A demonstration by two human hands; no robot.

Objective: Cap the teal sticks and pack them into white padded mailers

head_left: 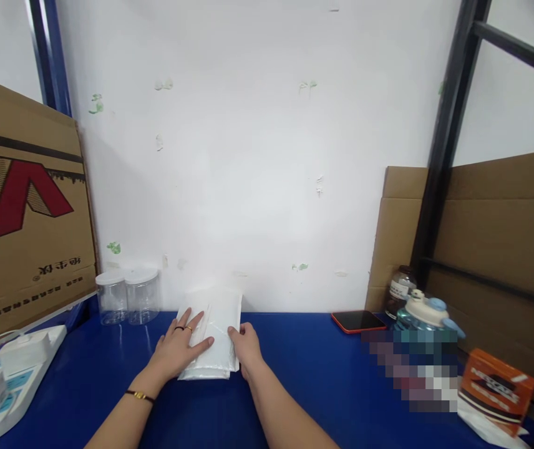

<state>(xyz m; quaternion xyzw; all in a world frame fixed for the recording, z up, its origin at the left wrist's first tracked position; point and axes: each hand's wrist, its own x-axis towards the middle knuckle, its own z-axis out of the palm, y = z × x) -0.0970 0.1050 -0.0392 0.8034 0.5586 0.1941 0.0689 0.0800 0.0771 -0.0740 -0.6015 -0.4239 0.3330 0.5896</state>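
White, flat packets (pixel 215 330) in thin, shiny wrapping lie in a stack on the blue table (pixel 192 415), close to the wall. My left hand (pixel 180 343) rests on the left part of the stack with its fingers spread; two rings and a bracelet show on it. The right edge of the stack is between the thumb and the curled fingers of my right hand (pixel 247 349), the thumb on top.
Two clear jars (pixel 142 299) with white lids stand at the back left, near a power strip (pixel 37 368). On the right are a red-edged phone (pixel 358 321), a brown bottle (pixel 398 290), a teal bottle (pixel 423 315) and an orange box (pixel 498 390). Cardboard (pixel 28 249) flanks the table.
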